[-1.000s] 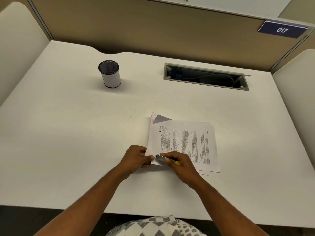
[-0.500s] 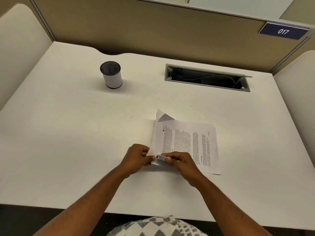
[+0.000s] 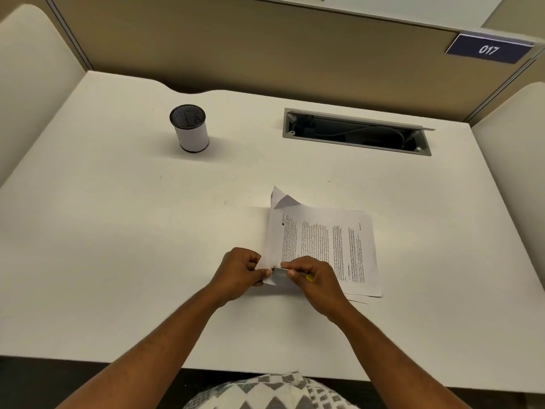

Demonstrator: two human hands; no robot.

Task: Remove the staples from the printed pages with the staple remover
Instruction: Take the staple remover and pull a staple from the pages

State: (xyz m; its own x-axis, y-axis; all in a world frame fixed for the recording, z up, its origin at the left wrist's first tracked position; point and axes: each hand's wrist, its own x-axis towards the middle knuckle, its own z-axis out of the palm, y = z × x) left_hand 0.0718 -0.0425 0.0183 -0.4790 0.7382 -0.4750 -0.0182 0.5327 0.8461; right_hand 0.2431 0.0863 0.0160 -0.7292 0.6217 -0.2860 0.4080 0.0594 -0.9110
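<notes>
A stack of printed pages [image 3: 324, 243] lies on the white desk [image 3: 118, 231], its far left corner folded up. My left hand [image 3: 240, 271] pinches the near left corner of the pages. My right hand [image 3: 314, 277] grips a metal staple remover [image 3: 280, 271] with a yellow part showing under the fingers, its jaw end set against that same corner. The staple itself is too small to see.
A white pen cup [image 3: 190, 128] with a dark mesh rim stands at the back left. An open cable slot [image 3: 356, 131] sits at the back right. Partition walls close the desk on three sides, with a "017" sign [image 3: 488, 50] upper right.
The left edge of the pages has lifted and curled a little more. Both hands stay at the near left corner, shifted slightly.
</notes>
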